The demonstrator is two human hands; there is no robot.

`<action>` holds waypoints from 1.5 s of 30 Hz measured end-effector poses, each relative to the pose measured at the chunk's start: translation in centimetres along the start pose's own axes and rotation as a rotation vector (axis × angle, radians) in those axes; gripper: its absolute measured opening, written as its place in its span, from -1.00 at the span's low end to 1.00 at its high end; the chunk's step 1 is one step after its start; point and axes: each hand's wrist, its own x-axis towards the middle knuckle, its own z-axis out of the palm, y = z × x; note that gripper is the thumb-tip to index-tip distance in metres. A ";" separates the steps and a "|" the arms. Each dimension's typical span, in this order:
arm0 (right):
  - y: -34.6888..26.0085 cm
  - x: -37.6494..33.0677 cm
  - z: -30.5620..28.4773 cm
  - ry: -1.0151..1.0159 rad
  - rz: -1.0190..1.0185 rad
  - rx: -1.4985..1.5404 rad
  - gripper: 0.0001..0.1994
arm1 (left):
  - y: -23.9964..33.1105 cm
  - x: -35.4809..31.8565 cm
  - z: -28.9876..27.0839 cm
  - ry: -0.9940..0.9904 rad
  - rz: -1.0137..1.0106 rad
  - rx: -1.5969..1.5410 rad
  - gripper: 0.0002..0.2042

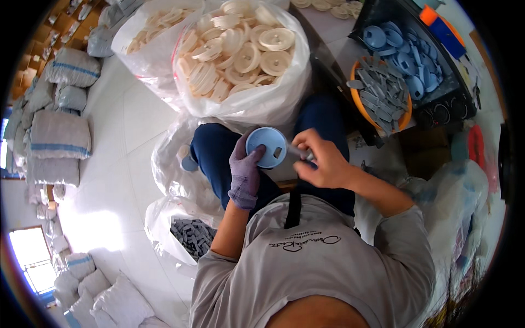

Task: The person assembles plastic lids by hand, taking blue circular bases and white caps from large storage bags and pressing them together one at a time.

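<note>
My left hand (246, 167), in a purple knitted glove, is closed round a light blue round plastic lid (266, 143) above my lap. The thumb lies across the lid's face, near a small oblong slot. Just to the right, my bare right hand (322, 162) pinches a small grey plastic piece (299, 151), blurred by motion. Its left end is beside the lid's edge; whether the two touch, I cannot tell. An orange basket (405, 118) heaped with flat grey plastic pieces (380, 95) stands ahead to the right.
A large white sack (284, 101) of cream-coloured round lids stands beyond my knees. Several blue lids (407, 57) fill a black crate (459, 104) at far right. A white bag (158, 224) at left contains grey pieces (192, 236). Stuffed sacks (60, 134) line the left side.
</note>
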 end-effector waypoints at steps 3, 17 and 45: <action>1.2 0.3 1.2 0.071 0.234 0.302 -0.86 | -0.2 -0.5 -2.0 0.089 -0.011 -0.180 -0.51; 2.7 0.0 4.1 -0.193 0.577 0.566 -0.73 | 0.8 0.0 -2.1 0.034 0.011 0.026 -0.50; 1.6 1.4 5.9 -0.054 0.520 0.840 -0.65 | -0.5 -0.7 -0.5 -0.081 -0.045 -0.266 -0.58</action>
